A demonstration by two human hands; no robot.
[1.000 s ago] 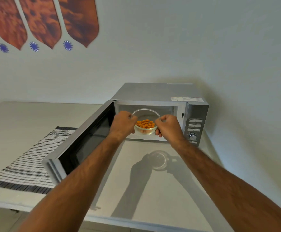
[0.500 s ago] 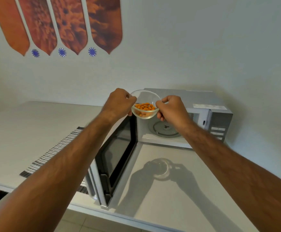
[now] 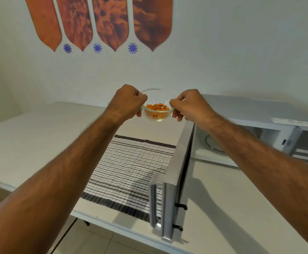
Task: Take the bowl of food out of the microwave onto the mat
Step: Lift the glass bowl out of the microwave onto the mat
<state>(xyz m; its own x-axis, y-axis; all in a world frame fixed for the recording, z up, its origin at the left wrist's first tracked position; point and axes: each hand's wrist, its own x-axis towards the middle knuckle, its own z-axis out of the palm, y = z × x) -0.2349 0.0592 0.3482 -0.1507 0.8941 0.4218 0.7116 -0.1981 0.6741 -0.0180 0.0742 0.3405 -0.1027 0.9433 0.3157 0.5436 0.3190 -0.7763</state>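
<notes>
Head view: left hand (image 3: 129,102) and right hand (image 3: 190,105) pinch the glass bowl (image 3: 157,105) by its rim; breakable, slippery, maybe hot.

Orange food (image 3: 157,107) glows in the clear bowl (image 3: 165,99), black-and-white stripes cross the mat (image 3: 131,167) (silver microwave (image 3: 259,114), pale counter (image 3: 30,143)).

Bowl held in the air over the mat

Both hands, left (image 3: 129,102) and right (image 3: 190,105), pinch the glass bowl (image 3: 157,107) of orange food; the striped mat (image 3: 131,167) lies on the tabletop (image 3: 30,140) beside the microwave's (image 3: 259,125) open door (image 3: 173,173).
</notes>
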